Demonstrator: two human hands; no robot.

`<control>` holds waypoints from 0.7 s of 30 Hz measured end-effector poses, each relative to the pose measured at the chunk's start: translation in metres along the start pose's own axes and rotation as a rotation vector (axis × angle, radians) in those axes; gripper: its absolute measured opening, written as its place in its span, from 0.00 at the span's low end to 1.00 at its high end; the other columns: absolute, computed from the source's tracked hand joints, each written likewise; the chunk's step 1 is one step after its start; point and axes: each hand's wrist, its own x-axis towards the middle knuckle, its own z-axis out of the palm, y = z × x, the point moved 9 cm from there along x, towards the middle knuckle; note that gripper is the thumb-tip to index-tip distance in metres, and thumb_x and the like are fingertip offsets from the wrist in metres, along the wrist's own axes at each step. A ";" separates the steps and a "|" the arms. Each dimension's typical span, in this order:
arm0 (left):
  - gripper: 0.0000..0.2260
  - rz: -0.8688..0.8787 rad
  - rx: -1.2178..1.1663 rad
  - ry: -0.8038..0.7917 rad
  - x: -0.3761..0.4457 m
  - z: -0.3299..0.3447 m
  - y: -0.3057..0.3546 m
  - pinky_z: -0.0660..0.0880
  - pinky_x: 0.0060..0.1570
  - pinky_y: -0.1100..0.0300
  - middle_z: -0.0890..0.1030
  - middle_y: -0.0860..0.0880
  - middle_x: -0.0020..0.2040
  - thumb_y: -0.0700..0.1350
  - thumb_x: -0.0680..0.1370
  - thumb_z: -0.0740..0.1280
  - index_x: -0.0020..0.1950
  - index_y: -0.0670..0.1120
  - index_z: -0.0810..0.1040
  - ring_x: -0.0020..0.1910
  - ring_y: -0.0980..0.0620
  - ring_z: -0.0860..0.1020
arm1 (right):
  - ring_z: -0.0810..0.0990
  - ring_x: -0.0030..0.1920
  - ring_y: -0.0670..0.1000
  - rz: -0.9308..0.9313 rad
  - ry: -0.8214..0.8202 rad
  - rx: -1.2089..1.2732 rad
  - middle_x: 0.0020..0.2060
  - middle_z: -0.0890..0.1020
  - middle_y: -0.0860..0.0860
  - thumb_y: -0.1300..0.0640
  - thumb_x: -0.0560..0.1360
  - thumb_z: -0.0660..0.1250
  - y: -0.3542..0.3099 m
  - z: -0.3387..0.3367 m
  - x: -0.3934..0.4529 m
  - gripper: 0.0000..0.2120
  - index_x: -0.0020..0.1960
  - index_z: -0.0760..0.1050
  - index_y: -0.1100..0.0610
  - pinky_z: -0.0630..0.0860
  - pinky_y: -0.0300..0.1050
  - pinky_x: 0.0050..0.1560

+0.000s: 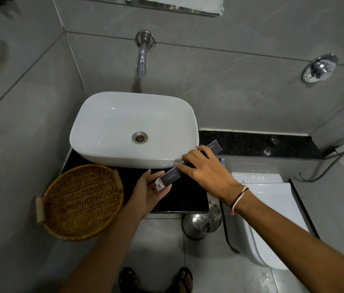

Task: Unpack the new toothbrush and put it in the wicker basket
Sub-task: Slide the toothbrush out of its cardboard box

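Both hands are on a long dark toothbrush box (pixel 188 164), held above the black bench (pixel 179 197) just in front of the white basin (pixel 112 123). The box runs diagonally, its far end up and to the right near the bench's rear ledge, its near end down and to the left.

Right hand (pixel 205 170): laid over the middle of the box from above, fingers curled across its top face toward the basin, thumb side hidden under the palm. The grip is closed around the box's midsection. A thin cord bracelet (pixel 238 199) sits at the wrist.

Left hand (pixel 150 191): palm up under the near end of the box. The end flap is open, and a pale item with a blue mark (pixel 160 185) protrudes from the opening, resting against the fingers. The thumb lies alongside the box edge; the fingers are loosely cupped around the protruding end. Whether they actually pinch it cannot be told. Its shape is too small to confirm as the toothbrush.

Wicker basket (pixel 80 203): round, with two small side handles, sitting at the left front corner of the bench, partly overhanging its edge. It is near the left hand but apart from it.

Other: a wall spout (pixel 142 58) above the basin, a steel bin (pixel 201 223) on the floor, a toilet (pixel 268 218) to the right.
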 end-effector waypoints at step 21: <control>0.14 -0.004 -0.030 -0.140 0.011 0.010 -0.007 0.84 0.47 0.54 0.87 0.36 0.52 0.43 0.77 0.70 0.60 0.36 0.80 0.54 0.42 0.86 | 0.75 0.59 0.59 0.068 -0.063 -0.189 0.52 0.78 0.56 0.63 0.77 0.61 -0.001 -0.026 0.014 0.12 0.57 0.76 0.58 0.46 0.69 0.78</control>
